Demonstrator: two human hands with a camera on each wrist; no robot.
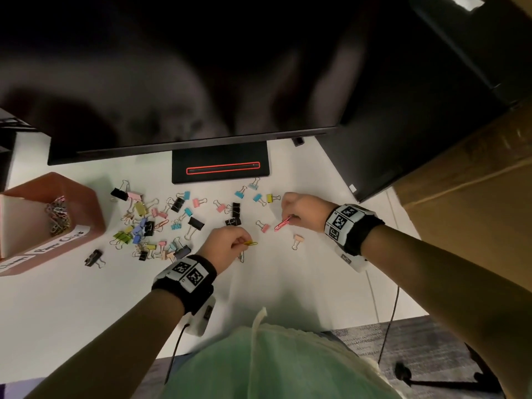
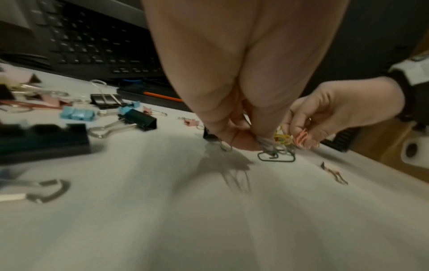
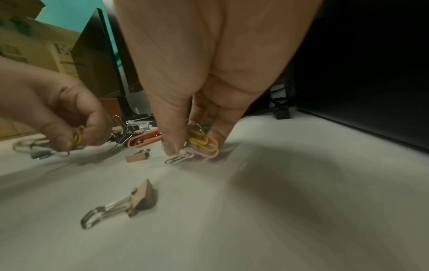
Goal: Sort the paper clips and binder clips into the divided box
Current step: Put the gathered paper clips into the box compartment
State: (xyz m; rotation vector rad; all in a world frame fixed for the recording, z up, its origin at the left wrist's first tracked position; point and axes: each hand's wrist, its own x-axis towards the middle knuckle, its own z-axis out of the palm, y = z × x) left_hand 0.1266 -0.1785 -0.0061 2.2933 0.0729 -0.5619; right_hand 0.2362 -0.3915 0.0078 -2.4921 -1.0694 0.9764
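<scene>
Two hands work over the white bench (image 1: 288, 283). The left hand (image 1: 226, 243) is curled, its fingers pinching a small bunch of paper clips; one yellow paper clip (image 1: 251, 243) sticks out toward the right hand, and the left wrist view shows at least one dark green clip (image 2: 276, 157) hanging below the fingertips onto the bench. The exact number in this bunch cannot be told.

The right hand (image 1: 302, 210) is also curled and pinches a second bunch. The right wrist view shows two yellow clips (image 3: 204, 142) and one pale pink clip (image 3: 204, 154) between thumb and fingers, plus one large salmon paper clip (image 1: 282, 224) projecting toward the left hand.

Between the two hands lie one pink binder clip (image 1: 263, 226) and, nearer the person, one beige binder clip (image 1: 298, 241). Beyond the left hand stand two black binder clips (image 1: 234, 214). Outward from the left hand spreads a dense scatter of binder clips (image 1: 149, 223), well over twenty, in black, pink, blue, yellow and green.

Farther out on that side sits the divided box (image 1: 86, 203): one compartment holds a heap of paper clips (image 1: 57, 216). One black binder clip (image 1: 93, 257) lies just beside the box.
</scene>
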